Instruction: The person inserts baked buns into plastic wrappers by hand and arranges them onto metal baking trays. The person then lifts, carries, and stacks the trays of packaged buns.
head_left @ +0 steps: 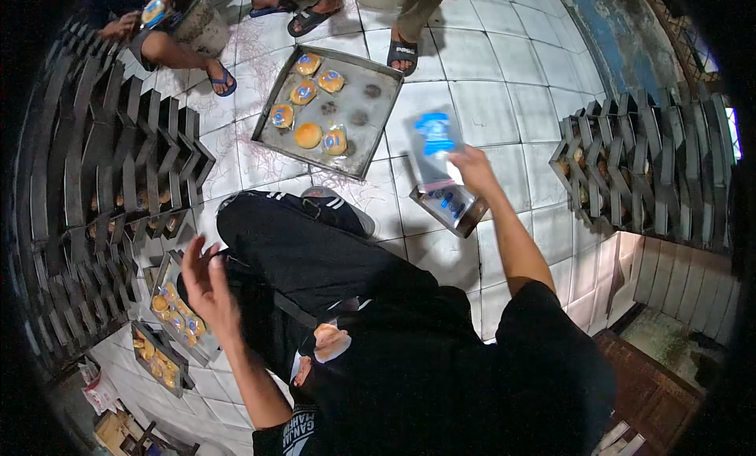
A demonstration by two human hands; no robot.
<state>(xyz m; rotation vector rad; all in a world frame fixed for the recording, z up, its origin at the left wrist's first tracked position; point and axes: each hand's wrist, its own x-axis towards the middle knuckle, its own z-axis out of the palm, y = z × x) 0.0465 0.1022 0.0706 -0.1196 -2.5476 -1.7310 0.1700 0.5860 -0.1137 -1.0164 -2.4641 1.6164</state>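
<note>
My right hand [471, 171] grips a clear plastic bag [429, 145] with blue print, slightly blurred, above a small box [465, 212] that holds more such printed bags. My left hand [211, 287] is raised at the left with its fingers apart and nothing in it. In front of my legs a square metal tray [354, 66] lies on the floor. Several round buns are on it, most in printed wrappers; one bun [308, 135] looks bare. Dark round marks show on the tray's right side.
Stacked metal trays [150, 141] rise at the left, and another stack [638, 164] stands at the right. Two more trays, one with wrapped buns [177, 310], lie at lower left. Other people's sandalled feet [403, 54] are beyond the tray; a person's hand [122, 27] is at upper left.
</note>
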